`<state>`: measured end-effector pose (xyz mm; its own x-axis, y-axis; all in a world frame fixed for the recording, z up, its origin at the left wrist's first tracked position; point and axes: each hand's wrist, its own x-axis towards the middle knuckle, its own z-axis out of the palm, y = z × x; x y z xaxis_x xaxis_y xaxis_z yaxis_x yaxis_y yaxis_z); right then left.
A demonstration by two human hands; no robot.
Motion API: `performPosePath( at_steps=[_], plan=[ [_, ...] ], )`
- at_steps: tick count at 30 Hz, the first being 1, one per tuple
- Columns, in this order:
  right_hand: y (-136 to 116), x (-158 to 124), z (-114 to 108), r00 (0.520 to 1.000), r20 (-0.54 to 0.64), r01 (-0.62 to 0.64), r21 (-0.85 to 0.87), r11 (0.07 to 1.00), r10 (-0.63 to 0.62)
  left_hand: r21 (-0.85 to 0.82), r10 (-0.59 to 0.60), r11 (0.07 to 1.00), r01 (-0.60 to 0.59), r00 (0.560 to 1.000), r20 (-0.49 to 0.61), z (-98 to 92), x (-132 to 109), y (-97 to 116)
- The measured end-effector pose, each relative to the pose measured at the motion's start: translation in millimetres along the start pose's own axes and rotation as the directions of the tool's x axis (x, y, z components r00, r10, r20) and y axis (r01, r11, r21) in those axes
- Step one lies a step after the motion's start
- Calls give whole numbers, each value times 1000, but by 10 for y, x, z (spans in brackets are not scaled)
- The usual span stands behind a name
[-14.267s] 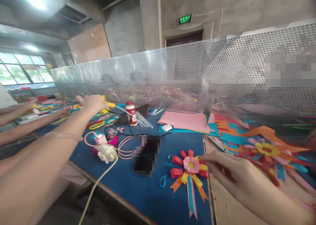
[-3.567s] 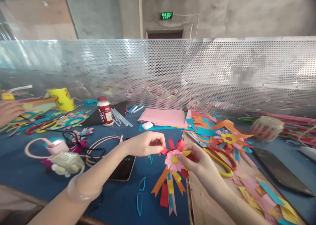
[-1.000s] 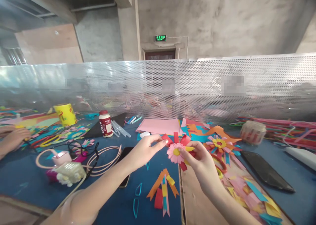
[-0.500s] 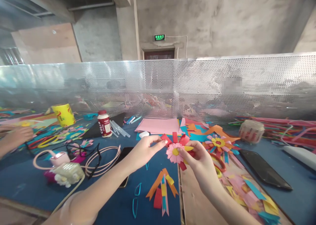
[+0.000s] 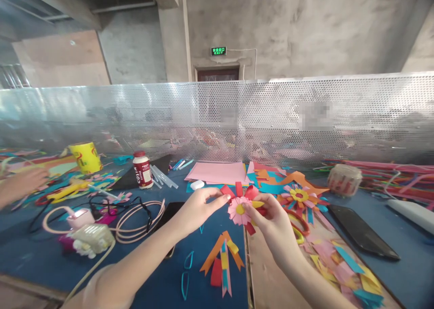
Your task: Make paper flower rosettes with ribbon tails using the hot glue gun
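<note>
A paper flower (image 5: 238, 212) with a pink fringed disc, a yellow centre and red loop petals is up between both hands above the table. My left hand (image 5: 210, 203) pinches a red loop at the flower's upper left. On its right side, my right hand (image 5: 267, 216) grips it, thumb against the pink disc; a yellow loop shows by the fingers. Just below lie orange, pink and blue paper ribbon tails (image 5: 224, 261) with a red strip. Behind my right hand are red and yellow scissor handles (image 5: 300, 225), partly hidden.
Another paper flower (image 5: 299, 195) lies beyond my right hand, above paper scraps (image 5: 342, 266). A phone (image 5: 364, 232) and tape roll (image 5: 344, 180) are at right. Left stand a Costa bottle (image 5: 143, 170), coiled cable (image 5: 139, 223) and another person's hand (image 5: 29, 182). A perforated metal screen (image 5: 217, 119) runs behind.
My hands and the flower stay almost in place. At far left, the other person's hand has shifted, and a yellow tool with a pale stick now lies near it.
</note>
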<state>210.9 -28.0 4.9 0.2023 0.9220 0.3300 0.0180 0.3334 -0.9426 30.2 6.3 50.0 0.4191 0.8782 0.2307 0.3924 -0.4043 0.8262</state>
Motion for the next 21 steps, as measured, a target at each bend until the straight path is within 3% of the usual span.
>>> performPosePath(
  at_steps=[21],
  plan=[
    [16,-15,1,999,-9,31,-72,997,-31,-5,-12,1000,12,1000,-13,20,4,-10]
  ],
)
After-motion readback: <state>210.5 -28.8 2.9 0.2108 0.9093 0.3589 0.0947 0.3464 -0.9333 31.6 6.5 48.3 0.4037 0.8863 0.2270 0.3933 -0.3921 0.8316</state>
